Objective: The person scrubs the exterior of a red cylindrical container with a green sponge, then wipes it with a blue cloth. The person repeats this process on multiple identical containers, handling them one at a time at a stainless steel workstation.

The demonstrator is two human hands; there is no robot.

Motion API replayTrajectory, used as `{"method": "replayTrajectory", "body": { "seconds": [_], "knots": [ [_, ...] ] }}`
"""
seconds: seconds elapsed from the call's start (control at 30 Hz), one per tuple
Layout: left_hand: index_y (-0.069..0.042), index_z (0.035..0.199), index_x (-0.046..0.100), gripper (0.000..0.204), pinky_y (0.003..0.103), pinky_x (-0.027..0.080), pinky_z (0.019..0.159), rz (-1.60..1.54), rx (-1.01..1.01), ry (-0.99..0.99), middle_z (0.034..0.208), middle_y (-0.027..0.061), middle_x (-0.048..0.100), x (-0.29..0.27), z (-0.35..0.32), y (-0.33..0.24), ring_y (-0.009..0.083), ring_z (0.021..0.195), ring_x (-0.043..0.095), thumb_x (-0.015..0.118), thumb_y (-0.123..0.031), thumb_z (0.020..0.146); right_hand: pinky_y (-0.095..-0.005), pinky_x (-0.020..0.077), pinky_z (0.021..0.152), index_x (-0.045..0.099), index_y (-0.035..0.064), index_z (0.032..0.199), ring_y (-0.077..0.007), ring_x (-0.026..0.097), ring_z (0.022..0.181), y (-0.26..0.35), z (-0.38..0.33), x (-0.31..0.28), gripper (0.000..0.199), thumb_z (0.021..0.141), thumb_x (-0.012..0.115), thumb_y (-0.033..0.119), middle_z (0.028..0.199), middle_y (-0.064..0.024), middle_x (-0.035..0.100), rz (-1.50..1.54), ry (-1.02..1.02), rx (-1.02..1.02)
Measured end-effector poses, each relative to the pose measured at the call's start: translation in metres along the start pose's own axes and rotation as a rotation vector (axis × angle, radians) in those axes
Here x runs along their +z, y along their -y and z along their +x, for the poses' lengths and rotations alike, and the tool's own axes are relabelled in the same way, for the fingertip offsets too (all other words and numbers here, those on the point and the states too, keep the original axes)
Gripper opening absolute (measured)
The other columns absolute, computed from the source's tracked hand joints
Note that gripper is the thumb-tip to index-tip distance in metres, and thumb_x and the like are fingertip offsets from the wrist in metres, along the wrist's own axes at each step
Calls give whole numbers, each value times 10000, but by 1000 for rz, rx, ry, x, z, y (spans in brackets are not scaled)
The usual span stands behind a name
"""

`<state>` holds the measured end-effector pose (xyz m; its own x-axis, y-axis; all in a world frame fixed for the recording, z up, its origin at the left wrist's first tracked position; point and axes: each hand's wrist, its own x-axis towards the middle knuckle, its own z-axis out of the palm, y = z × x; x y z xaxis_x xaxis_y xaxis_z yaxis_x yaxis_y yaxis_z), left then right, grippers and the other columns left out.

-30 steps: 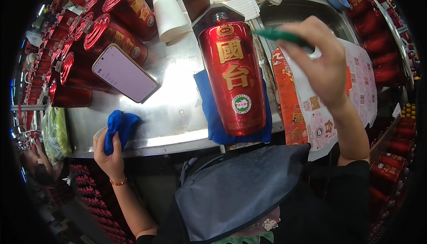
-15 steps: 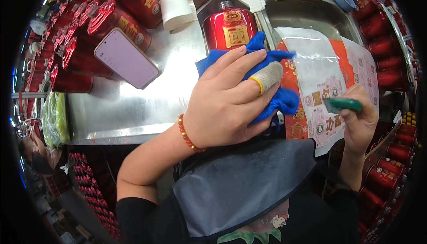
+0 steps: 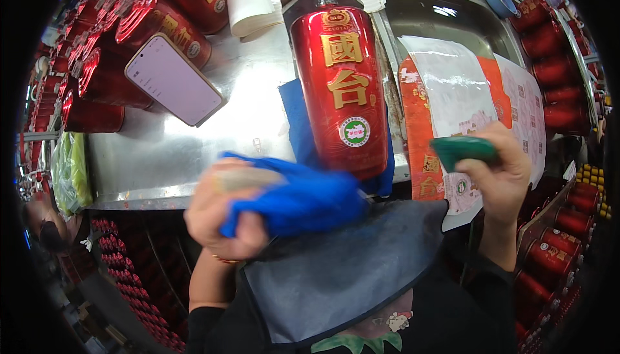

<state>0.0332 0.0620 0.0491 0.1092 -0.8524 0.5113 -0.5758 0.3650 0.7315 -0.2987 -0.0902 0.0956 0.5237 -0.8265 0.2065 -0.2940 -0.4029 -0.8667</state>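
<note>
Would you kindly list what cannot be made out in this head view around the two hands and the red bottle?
- Left hand: motion-blurred, and the blue cloth covers its fingers, so its grip is unclear.
- Green tool: mostly hidden inside the right hand; its shape is unknown.
- Red bottle: neck hidden by a dark object at the top edge.
- Blue mat: largely covered by the bottle.

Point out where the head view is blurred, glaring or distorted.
Head view: the left hand and its blue cloth are smeared by motion blur; the right hand with the green tool is sharper; glare washes the steel counter and streaks the red bottle; the fisheye bends the counter's edge, and the rim falls black.
</note>
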Motion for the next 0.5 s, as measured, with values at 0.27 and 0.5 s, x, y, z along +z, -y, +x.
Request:
{"method": "replayTrajectory", "body": {
  "seconds": [0.27,0.5],
  "knots": [
    [77,1433,525,783,433,370,1149,420,-186,-169,1447,254,532,-16,-17,15,389,1358,498,799,-375,855,-313,486,688,779,81,1050,-207,595,821,12,53,40,355,714,760,-34,918,-49,647,-440,48,-442],
    [89,1588,114,1298,496,337,1187,48,-95,55,1595,355,251,90,35,21,515,1446,328,943,-328,680,-326,452,635,794,127,1085,-194,545,752,40,55,44,421,670,747,69,844,-5,581,-659,215,-657]
  ]
}}
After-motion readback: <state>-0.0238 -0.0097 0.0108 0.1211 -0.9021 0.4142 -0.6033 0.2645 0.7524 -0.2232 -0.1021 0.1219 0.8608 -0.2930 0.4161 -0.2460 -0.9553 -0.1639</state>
